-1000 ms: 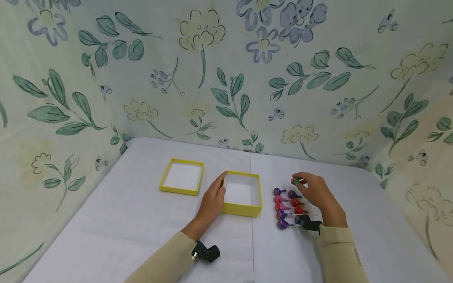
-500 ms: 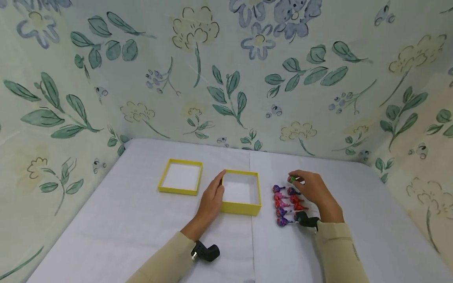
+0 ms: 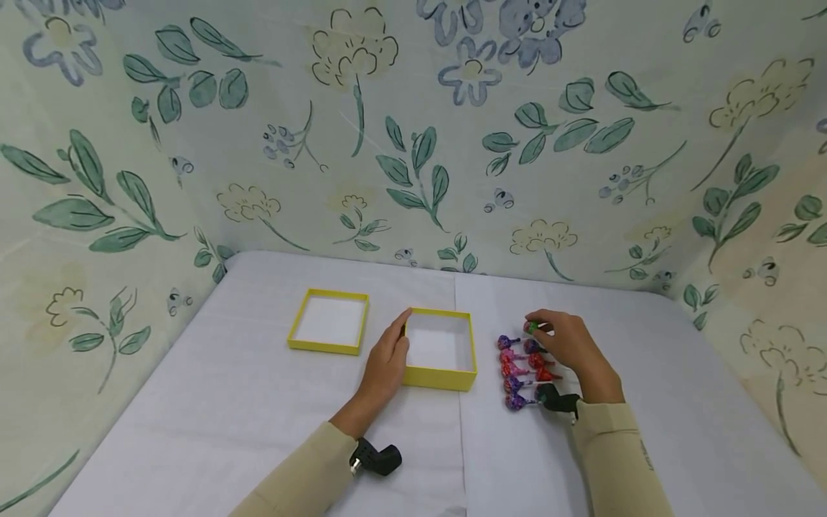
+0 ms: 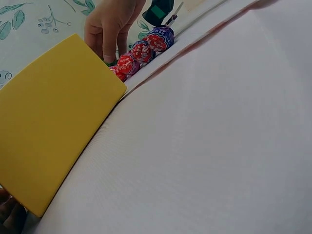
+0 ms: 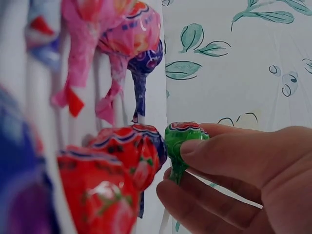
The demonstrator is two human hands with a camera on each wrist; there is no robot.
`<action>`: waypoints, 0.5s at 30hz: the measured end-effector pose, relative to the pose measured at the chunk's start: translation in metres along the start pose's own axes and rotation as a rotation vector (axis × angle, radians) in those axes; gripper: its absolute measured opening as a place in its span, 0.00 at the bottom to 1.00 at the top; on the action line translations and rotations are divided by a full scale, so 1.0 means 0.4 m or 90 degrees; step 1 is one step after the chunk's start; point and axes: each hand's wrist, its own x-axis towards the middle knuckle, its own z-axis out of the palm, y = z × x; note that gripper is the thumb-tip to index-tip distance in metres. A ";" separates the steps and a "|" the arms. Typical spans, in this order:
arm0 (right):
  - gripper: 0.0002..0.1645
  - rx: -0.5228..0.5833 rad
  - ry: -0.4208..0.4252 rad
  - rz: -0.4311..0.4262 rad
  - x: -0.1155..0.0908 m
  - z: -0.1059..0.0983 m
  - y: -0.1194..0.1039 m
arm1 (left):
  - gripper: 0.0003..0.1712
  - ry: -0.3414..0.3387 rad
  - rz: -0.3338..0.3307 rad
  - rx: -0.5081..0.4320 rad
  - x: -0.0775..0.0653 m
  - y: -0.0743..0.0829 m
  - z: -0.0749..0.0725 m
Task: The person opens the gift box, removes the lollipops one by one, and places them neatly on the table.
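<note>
My right hand (image 3: pixel 568 343) pinches a green-wrapped lollipop (image 5: pixel 183 141) between thumb and fingers, its stick pointing down in the right wrist view. It is at the far end of two columns of lollipops on the cloth. Purple (image 3: pixel 515 401), pink (image 3: pixel 510 368) and red lollipops (image 3: pixel 541 361) lie there, partly hidden under the right wrist's camera. Against the left wall of a yellow box (image 3: pixel 439 378) rests my left hand (image 3: pixel 384 362), fingers extended along the outside. The box stands open with a bare white inside. Its yellow side fills the left of the left wrist view.
A shallow yellow-rimmed lid (image 3: pixel 326 347) lies inside up, left of and behind the box. White cloth (image 3: pixel 258 431) with a crease right of the box covers the table. Behind it rises a curtain (image 3: pixel 362 179) printed with flowers and leaves.
My right hand has moved slightly left with the green lollipop, closer to the far end of the columns. My left hand stays at the box. The head view has shifted a little.
</note>
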 end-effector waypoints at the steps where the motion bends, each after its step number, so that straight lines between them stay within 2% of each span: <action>1: 0.18 0.000 -0.001 0.002 0.000 0.001 0.002 | 0.28 0.000 0.000 0.000 -0.001 0.000 0.000; 9: 0.18 -0.003 -0.003 0.010 0.000 0.001 0.009 | 0.28 0.001 0.007 -0.001 -0.002 0.005 -0.002; 15: 0.18 -0.012 -0.020 0.020 0.002 0.001 0.010 | 0.28 -0.003 -0.002 -0.007 -0.002 0.006 -0.001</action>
